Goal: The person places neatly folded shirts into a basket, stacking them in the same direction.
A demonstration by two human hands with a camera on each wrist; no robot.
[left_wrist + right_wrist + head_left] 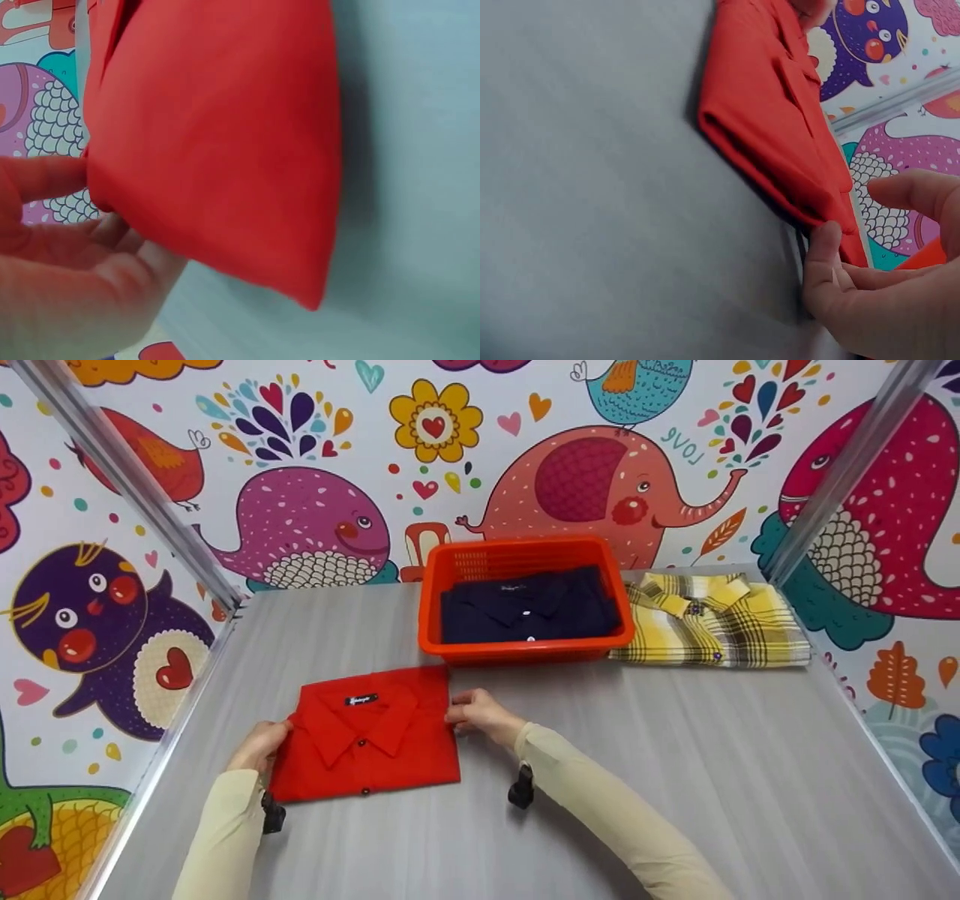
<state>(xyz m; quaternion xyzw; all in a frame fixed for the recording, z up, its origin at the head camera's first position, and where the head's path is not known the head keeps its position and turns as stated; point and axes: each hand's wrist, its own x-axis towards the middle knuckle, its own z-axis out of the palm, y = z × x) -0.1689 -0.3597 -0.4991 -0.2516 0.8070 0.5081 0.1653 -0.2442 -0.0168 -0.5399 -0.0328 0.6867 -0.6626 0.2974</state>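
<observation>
A folded red shirt [420, 735], collar up with a dark label and dark buttons, lies on the grey table. My left hand [260, 744] holds its left edge; in the left wrist view, some fingers [150, 259] reach under the fabric and another meets the edge. At the opposite edge is my right hand [484, 714]. In the right wrist view, one fingertip [826, 236] touches the shirt's side while another finger stays apart above it. The shirt's corner looks slightly raised in the left wrist view.
Behind the red shirt stands an orange plastic basket [525, 652], with a folded navy shirt [487, 619] inside. To its right lies a folded yellow plaid shirt [735, 622]. Patterned walls and metal posts [840, 472] bound the grey table [675, 750].
</observation>
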